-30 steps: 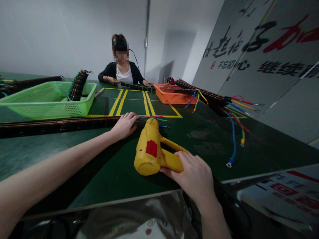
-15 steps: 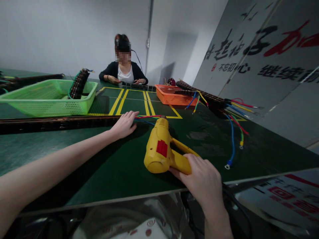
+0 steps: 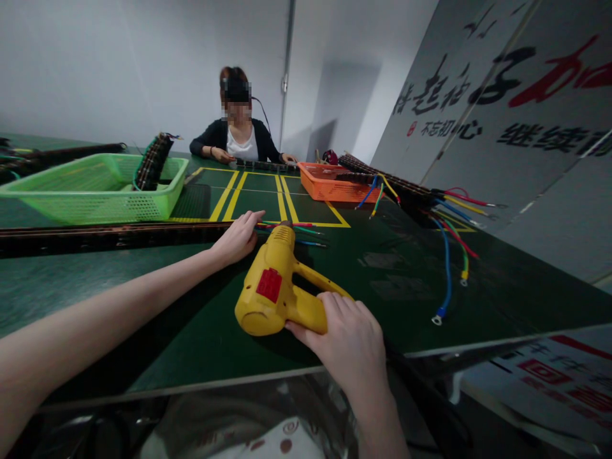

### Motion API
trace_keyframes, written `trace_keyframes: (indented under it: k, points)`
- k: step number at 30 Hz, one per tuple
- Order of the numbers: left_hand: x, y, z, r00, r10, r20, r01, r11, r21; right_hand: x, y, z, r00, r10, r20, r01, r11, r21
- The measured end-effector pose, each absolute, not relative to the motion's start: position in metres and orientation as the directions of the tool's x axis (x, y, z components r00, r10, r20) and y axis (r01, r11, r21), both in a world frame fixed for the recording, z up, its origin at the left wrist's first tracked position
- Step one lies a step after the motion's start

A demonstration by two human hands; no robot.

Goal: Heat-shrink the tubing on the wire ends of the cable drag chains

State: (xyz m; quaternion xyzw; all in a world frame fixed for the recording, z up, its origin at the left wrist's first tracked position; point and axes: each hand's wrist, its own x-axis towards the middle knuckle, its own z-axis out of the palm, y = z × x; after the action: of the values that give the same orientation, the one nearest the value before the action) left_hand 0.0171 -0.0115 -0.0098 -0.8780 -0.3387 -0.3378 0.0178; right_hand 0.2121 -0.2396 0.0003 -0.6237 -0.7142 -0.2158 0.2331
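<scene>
My right hand (image 3: 351, 335) is closed round the handle of a yellow heat gun (image 3: 268, 271) with a red patch on its body. The gun's nozzle points away from me, at the coloured wires (image 3: 303, 231) beside my left hand. Those red, green and blue wires stick out to the right from a long dark cable bundle (image 3: 115, 239) lying across the table. Over the bundle's right end, my left hand (image 3: 235, 241) is closed with the index finger stretched forward. Its grip is partly hidden from this side.
On the left stands a green basket (image 3: 90, 207) with a dark bundle in it. An orange basket (image 3: 329, 190) sits at the back right, near bundles with lugged wires (image 3: 447, 274). Across the green table (image 3: 382, 319) sits a person (image 3: 239, 140) handling a dark strip.
My right hand has moved the heat gun to the left, its nozzle now nearer my left hand. More of the wire ends show. The co-worker's hand on the right side has moved outward.
</scene>
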Motion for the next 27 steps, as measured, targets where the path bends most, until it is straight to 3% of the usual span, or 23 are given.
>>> trace_keyframes:
  k: [16, 21, 27]
  points:
    - [0.007, -0.009, -0.008, 0.499, 0.607, 0.619, 0.519, -0.781, 0.347, 0.191, -0.230, 0.004, -0.127, 0.833, 0.538, 0.975, 0.204, -0.085]
    - [0.011, -0.016, -0.001, 0.554, 0.595, 0.582, 0.543, -0.789, 0.289, 0.208, -0.229, 0.005, -0.162, 0.814, 0.557, 0.969, 0.238, -0.065]
    - [0.015, -0.013, -0.005, 0.593, 0.578, 0.560, 0.629, -0.767, 0.125, 0.228, -0.232, 0.005, -0.133, 0.809, 0.573, 0.979, 0.199, -0.053]
